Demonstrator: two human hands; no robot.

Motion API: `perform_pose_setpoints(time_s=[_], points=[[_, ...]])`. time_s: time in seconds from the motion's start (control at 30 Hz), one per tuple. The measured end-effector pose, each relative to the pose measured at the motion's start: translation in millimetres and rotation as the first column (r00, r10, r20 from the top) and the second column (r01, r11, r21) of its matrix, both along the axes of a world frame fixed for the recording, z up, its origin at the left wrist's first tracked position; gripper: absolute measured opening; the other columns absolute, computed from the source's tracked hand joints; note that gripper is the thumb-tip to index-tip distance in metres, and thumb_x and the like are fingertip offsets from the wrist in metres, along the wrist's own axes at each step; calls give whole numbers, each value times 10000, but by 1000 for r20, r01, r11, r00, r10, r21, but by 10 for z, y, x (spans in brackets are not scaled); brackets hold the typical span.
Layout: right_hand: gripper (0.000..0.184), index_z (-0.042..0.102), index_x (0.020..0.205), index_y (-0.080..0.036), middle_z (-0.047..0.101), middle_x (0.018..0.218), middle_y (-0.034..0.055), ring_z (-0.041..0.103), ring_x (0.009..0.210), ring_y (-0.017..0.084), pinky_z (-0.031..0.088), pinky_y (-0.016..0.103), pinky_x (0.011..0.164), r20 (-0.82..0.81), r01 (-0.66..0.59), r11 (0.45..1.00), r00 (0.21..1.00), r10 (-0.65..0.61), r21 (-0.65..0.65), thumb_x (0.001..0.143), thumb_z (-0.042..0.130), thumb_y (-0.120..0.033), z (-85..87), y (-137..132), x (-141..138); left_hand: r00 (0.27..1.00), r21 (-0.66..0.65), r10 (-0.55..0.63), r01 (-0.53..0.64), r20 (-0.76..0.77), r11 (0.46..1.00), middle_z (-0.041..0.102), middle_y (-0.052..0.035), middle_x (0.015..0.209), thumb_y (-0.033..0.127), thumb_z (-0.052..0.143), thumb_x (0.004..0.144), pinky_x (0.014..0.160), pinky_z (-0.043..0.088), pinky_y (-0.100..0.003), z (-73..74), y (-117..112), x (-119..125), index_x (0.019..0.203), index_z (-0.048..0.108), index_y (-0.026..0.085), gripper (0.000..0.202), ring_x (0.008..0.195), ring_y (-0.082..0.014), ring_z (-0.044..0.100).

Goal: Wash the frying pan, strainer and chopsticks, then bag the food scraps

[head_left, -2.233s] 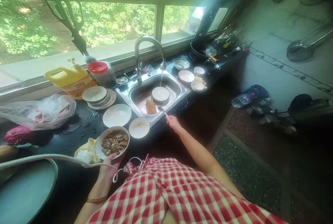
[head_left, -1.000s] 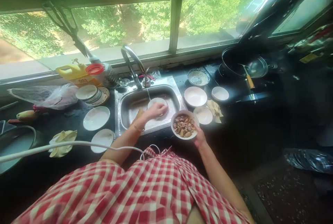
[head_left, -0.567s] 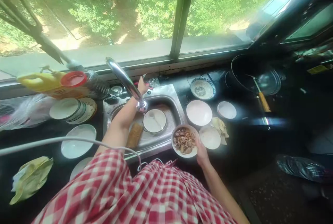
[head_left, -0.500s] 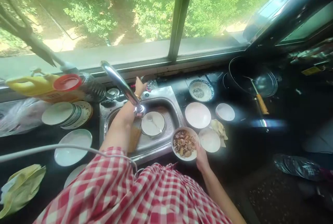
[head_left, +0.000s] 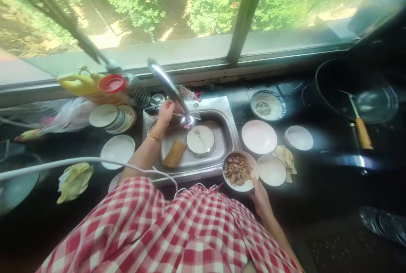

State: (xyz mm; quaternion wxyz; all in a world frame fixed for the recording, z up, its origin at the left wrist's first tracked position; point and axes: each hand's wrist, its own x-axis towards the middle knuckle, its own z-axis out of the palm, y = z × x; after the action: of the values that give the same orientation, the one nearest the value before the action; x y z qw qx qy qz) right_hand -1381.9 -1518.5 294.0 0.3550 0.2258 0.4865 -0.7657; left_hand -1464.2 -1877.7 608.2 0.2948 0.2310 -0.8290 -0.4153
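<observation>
My right hand (head_left: 262, 200) grips the rim of a white bowl (head_left: 244, 187) at the sink's front right corner. Brown food scraps (head_left: 237, 169) lie in it. My left hand (head_left: 166, 112) is just left of the chrome faucet (head_left: 168, 80), its fingers pinched together. A thin pale thing shows between these fingers and the faucet head, too blurred to name. Below, in the metal sink (head_left: 218, 116), are a round white dish (head_left: 193, 140) with a spoon (head_left: 203, 140) on it and a brown sponge-like block (head_left: 174, 154).
White bowls (head_left: 259, 137) and a crumpled cloth (head_left: 287, 161) lie right of the sink, before a wok (head_left: 330, 95). Stacked plates (head_left: 103, 116), a yellow jug (head_left: 79, 85) and a greenish cloth (head_left: 76, 182) are at left. A white cable (head_left: 79, 161) crosses my left arm.
My left hand has drawn back from behind the faucet to its left side, fingers now pinched. My right hand keeps hold of the bowl. The whole view has shifted.
</observation>
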Motion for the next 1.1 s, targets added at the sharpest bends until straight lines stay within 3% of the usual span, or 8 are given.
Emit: perform_pose_setpoints(time_s=[0.1,0.27,0.4,0.6,0.8,0.9,1.0,1.1], points=[[624,596,1142,-221,620,1274,96,638,1090,272,578,334,704,-44,-61,998,997,60,-24,685,631,-644,-19,105,14,991,98,134,-131,-21,987,628,17,630,232,540,880,526,452,-226,-8,132,623,874,496,180,68,455,-110,574],[575,604,981,-195,629,759,25,571,609,156,440,256,480,-209,-136,975,963,172,174,601,685,-619,-37,448,52,983,240,140,-108,-122,965,712,-6,791,285,604,873,479,459,-210,-36,544,1479,900,469,188,168,425,-86,576],[476,659,803,-165,546,586,-15,431,487,95,326,229,429,-434,-265,960,857,276,88,592,731,-586,370,573,94,960,354,80,21,-268,935,722,-29,1042,320,659,863,538,512,-232,-122,1038,1871,947,476,203,232,450,-60,580],[455,712,974,-220,719,1016,60,668,830,175,536,255,633,-618,-637,679,712,335,-366,588,820,-434,1265,-292,189,924,514,151,55,-350,856,708,-20,1061,277,611,907,500,503,-215,-639,1791,1972,959,473,209,162,467,-60,595],[328,597,715,-166,636,655,-12,528,513,72,472,204,494,-639,-531,752,744,193,-391,647,762,-441,1161,-766,325,935,570,294,-134,-199,811,707,-33,1118,311,575,926,521,521,-218,-1191,1911,2195,1073,492,213,196,493,-70,619],[318,513,660,-185,539,504,-59,447,394,64,412,203,407,-665,-522,796,716,214,-306,685,740,-406,1071,-772,350,950,451,274,-311,147,836,736,-56,926,402,552,933,553,522,-241,-1236,1725,2415,1063,542,187,251,494,-107,630],[306,470,656,-197,483,435,-78,433,351,72,393,199,380,-634,-491,844,728,261,-215,750,711,-363,1118,-869,360,722,-58,346,-392,599,918,703,-99,715,454,599,890,624,525,-317,-1132,1586,2595,859,631,150,307,596,-213,677],[292,477,699,-194,555,495,-51,486,385,76,440,198,418,-567,-484,842,773,285,-236,808,678,-377,1235,-1037,387,700,-579,511,-170,498,798,728,-134,865,431,626,874,790,517,-379,-1025,1611,2612,906,684,154,285,861,-289,701]])
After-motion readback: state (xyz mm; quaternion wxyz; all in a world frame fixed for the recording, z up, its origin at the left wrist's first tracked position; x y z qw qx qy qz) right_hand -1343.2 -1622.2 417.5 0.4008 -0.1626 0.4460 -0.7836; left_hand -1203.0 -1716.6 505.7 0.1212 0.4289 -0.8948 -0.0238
